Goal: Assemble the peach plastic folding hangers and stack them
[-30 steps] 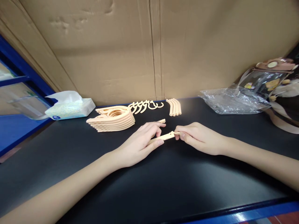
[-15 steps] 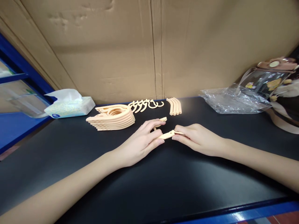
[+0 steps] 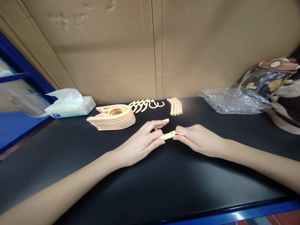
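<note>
Above the middle of the black table, my left hand (image 3: 142,142) is closed on a cream plastic hanger piece (image 3: 168,136). One curved end of it sticks out past my fingers toward the back. My right hand (image 3: 199,139) pinches a thin cream hanger arm (image 3: 179,133) between thumb and forefinger; most of this part is hidden in the hand. Its end meets the holed end of the piece in my left hand. Behind my left wrist sits a neat stack of folded cream hangers (image 3: 112,118).
Loose hanger hooks (image 3: 140,106) and several curved hanger arms (image 3: 174,107) lie along the back of the black table (image 3: 150,193). A tissue pack (image 3: 72,106) stands back left. Clear plastic bags (image 3: 236,101) and a strapped bottle (image 3: 269,81) occupy the back right. Cardboard (image 3: 112,50) walls the rear.
Both hands stay almost in place, with the two hanger parts still touching. The far curved end beyond my left fingers has shifted very slightly to the right.
</note>
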The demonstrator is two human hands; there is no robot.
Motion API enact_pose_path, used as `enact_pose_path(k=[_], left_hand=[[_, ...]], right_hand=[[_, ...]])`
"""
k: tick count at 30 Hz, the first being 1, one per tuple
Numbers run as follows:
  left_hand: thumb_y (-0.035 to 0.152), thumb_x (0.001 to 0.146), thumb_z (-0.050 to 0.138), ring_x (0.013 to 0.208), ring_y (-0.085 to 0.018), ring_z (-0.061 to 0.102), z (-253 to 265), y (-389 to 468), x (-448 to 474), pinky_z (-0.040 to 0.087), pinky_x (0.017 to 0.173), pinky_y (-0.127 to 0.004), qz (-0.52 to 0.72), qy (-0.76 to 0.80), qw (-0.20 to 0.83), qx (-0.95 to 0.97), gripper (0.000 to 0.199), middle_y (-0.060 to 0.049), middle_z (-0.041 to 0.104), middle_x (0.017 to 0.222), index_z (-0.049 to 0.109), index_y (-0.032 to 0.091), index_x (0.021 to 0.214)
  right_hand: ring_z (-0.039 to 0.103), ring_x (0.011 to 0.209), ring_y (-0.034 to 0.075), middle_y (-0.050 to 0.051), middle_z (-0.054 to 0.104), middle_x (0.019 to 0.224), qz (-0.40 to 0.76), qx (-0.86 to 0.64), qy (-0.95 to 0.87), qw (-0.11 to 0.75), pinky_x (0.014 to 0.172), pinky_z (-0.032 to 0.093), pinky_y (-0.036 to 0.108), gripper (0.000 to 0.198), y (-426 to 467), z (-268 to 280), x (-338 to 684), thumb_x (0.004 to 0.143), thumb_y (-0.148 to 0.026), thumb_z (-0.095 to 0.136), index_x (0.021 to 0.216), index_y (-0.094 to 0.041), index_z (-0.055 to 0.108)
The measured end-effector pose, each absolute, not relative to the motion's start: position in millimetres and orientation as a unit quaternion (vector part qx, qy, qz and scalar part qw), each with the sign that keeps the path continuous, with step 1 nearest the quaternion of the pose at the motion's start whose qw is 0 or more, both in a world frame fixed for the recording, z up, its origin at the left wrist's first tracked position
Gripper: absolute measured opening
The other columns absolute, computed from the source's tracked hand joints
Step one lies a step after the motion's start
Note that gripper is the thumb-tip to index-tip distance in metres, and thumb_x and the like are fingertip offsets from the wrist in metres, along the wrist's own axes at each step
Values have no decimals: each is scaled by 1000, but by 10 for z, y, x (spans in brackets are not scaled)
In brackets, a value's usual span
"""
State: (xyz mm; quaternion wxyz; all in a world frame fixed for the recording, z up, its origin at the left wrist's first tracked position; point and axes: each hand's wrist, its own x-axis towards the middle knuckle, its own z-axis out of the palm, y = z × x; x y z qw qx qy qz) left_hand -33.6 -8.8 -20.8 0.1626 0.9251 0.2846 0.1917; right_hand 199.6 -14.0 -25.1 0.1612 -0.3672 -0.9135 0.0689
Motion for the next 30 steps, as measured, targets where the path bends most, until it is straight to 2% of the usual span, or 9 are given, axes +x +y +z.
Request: enact_pose_path(k=[5,13,20,30], left_hand=[[30,97,39,134,-21,32,-212,-79,-345,31,112,-40,183,283,162,928,24,-4,35,145,60,20,96],[30,98,38,134,-19,32,-219,-76,-342,31,112,-38,174,278,160,931,24,-4,36,144,60,21,99],[29,98,37,134,-18,31,-215,-76,-337,30,111,-36,164,277,162,933,24,-4,35,144,60,21,100],[29,98,38,133,-19,34,-211,-71,-332,32,111,-35,158,272,169,934,24,-2,39,142,61,21,99]], right_hand=[[36,40,11,-3,44,53,-13,-356,-924,139,45,19,26,44,-132,-274,2014,100,-42,16,75,-20,45],[44,42,11,0,56,63,-137,-311,-934,115,45,17,28,39,-114,-284,2051,101,-33,20,79,-17,48],[44,41,11,0,55,61,-230,-279,-927,103,44,17,29,42,-108,-279,2056,101,-31,20,76,-16,51],[43,44,10,-1,53,61,-290,-247,-918,110,45,21,29,40,-91,-294,2059,101,-28,25,72,-17,50]])
